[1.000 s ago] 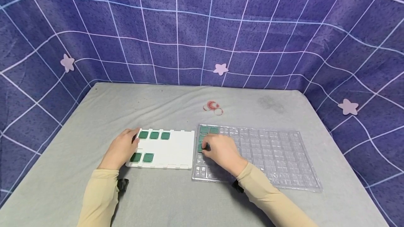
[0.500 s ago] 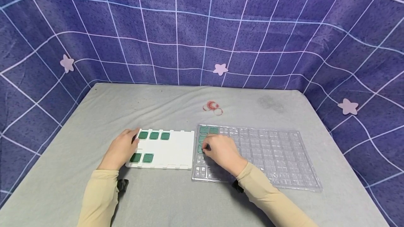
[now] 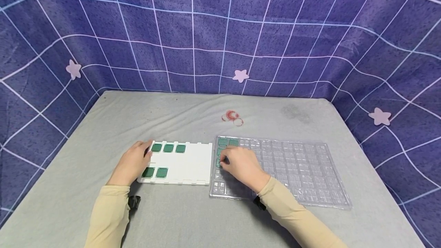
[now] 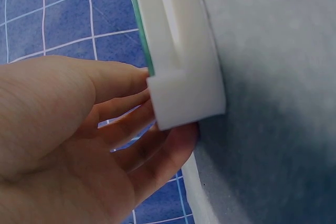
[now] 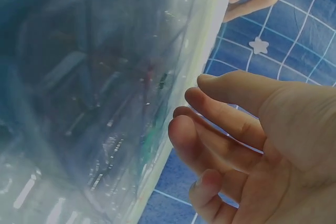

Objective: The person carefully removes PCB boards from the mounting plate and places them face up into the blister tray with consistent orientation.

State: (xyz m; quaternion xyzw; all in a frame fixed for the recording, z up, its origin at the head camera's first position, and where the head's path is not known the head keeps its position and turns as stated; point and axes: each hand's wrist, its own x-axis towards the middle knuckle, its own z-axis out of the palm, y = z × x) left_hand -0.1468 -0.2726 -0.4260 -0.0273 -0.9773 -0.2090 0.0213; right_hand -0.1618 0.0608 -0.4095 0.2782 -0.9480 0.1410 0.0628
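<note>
At the white board's left end (image 3: 193,163), my left hand (image 3: 131,163) grips the edge; the left wrist view shows the thumb of this hand (image 4: 79,129) against the board's corner (image 4: 189,98) and fingers round its end. Green square chips lie on the board, three along the far side (image 3: 168,147) and two along the near side (image 3: 162,172). Over the left columns of a clear tray (image 3: 293,163), my right hand (image 3: 245,167) hangs with bent fingers beside green chips (image 3: 219,162). The right wrist view shows nothing between the fingers of that hand (image 5: 236,129).
More green chips (image 3: 222,141) sit in the tray's far left corner. The tray lies just right of the board on a grey cloth (image 3: 172,217). Red ring marks (image 3: 232,116) show on the cloth behind it, and a purple curtain (image 3: 206,30) stands around the back and sides.
The right fingertips have shifted very slightly over the tray's left column. The left hand, board and tray have stayed in place.
</note>
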